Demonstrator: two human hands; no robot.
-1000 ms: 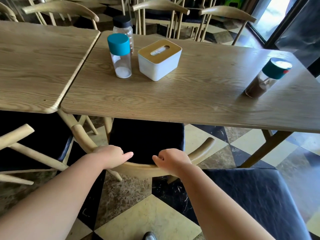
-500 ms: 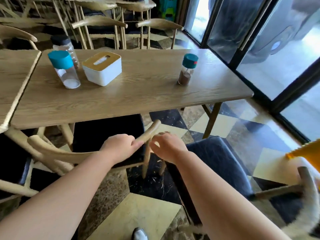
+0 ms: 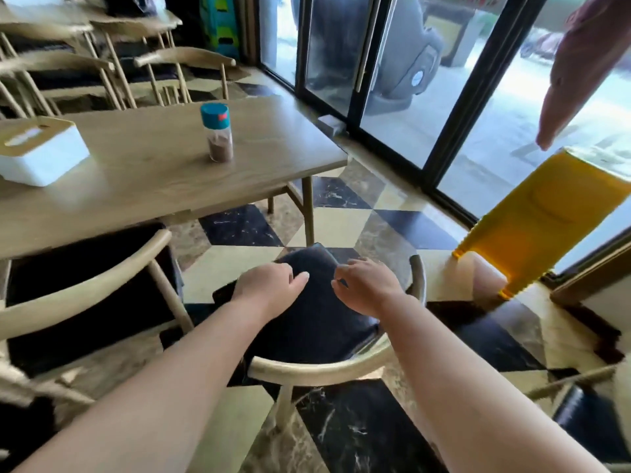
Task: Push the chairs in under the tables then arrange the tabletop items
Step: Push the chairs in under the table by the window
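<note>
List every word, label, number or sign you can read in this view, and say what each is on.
None can be read.
Teal-lidded jar: a small red mark on the lid, too small and blurred to read.
Yellow floor sign: raised shapes on its face, no legible lettering.
White tissue box: no print visible.

I count one table (image 3: pixel 153 172) close to me. On the table I see one jar (image 3: pixel 216 132) with a blue lid and one white tissue box (image 3: pixel 41 151) with a wood top. By the near side of the table I count two chairs: one chair (image 3: pixel 85 291) pushed under it and one chair (image 3: pixel 321 322) out on the floor. Behind the table I see about three more chairs (image 3: pixel 184 63). Two hands show, a left hand (image 3: pixel 266 288) and a right hand (image 3: pixel 367 288). I count one yellow sign (image 3: pixel 546 216) to the right of the table.
</note>
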